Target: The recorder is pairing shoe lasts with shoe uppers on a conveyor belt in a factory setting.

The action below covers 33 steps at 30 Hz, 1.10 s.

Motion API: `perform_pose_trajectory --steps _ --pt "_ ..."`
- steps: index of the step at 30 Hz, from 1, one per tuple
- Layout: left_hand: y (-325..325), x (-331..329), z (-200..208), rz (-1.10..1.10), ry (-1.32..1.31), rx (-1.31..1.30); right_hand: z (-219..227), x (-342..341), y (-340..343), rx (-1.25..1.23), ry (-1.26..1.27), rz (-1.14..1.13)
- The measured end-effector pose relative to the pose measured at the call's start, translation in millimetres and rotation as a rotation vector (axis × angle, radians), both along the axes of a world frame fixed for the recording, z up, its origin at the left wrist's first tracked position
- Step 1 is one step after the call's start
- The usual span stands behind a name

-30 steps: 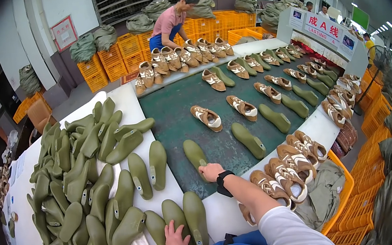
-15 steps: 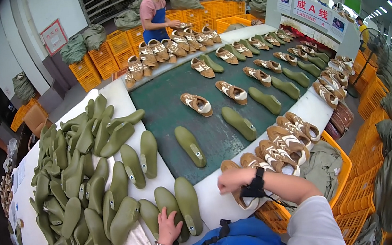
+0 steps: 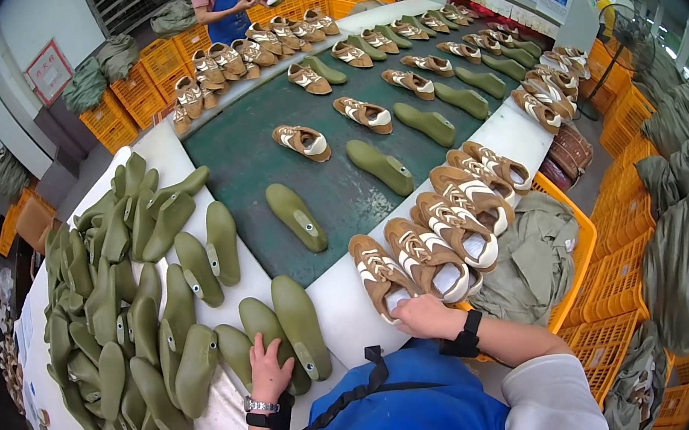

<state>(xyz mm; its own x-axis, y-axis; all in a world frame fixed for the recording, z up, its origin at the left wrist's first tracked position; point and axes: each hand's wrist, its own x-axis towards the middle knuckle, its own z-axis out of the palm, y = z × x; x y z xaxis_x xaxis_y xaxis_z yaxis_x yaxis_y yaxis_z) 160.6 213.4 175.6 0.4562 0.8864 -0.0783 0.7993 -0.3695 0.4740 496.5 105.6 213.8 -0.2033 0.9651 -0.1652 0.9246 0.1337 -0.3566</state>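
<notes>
My left hand (image 3: pixel 269 370) lies with fingers apart over the green shoe lasts at the table's near edge, touching a short last (image 3: pixel 235 354) and the middle last (image 3: pixel 265 321). A third last (image 3: pixel 299 319) stands just right of them. My right hand (image 3: pixel 428 318) is closed on the heel of the nearest brown-and-white shoe (image 3: pixel 377 269), the leftmost of a row along the white ledge. Its fingertips are partly hidden at the shoe's opening. Beside that shoe sits another brown shoe (image 3: pixel 420 250) of the same kind.
A large pile of green lasts (image 3: pixel 122 328) covers the white table at left. Across the dark green belt (image 3: pixel 227 169) stand spaced shoes and lasts. Right of me is an orange crate (image 3: pixel 587 250) with grey-green cloth. A co-worker (image 3: pixel 226 10) handles a shoe beyond the far ledge.
My right hand has come down from above the shoes onto the nearest shoe's heel. The left hand stays on the lasts. The view has shifted, so the scene sits further left and higher.
</notes>
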Motion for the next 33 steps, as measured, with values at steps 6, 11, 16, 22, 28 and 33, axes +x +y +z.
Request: perform_pose_trajectory --steps 6,11,16,22,28,33 --pt "-4.2 -2.5 -0.3 0.016 0.015 -0.011 43.9 -17.2 28.0 -0.031 0.566 -0.034" --pt "-4.6 -0.2 -4.3 0.028 0.011 0.014 65.8 -33.8 88.0 0.163 0.474 0.074" --pt "-3.6 0.2 2.1 0.066 -0.025 0.021 57.7 -53.8 197.2 0.321 0.345 0.164" --pt "-2.3 1.3 0.3 0.092 -0.069 0.025 2.1 -79.1 322.7 0.154 0.117 0.042" --pt "-9.1 2.2 -2.9 0.113 -0.08 0.031 -55.2 -99.7 423.4 0.192 -0.032 0.0" --pt "-8.0 11.5 5.0 0.126 -0.131 0.011 -78.2 -87.7 464.9 0.105 0.053 -0.046"
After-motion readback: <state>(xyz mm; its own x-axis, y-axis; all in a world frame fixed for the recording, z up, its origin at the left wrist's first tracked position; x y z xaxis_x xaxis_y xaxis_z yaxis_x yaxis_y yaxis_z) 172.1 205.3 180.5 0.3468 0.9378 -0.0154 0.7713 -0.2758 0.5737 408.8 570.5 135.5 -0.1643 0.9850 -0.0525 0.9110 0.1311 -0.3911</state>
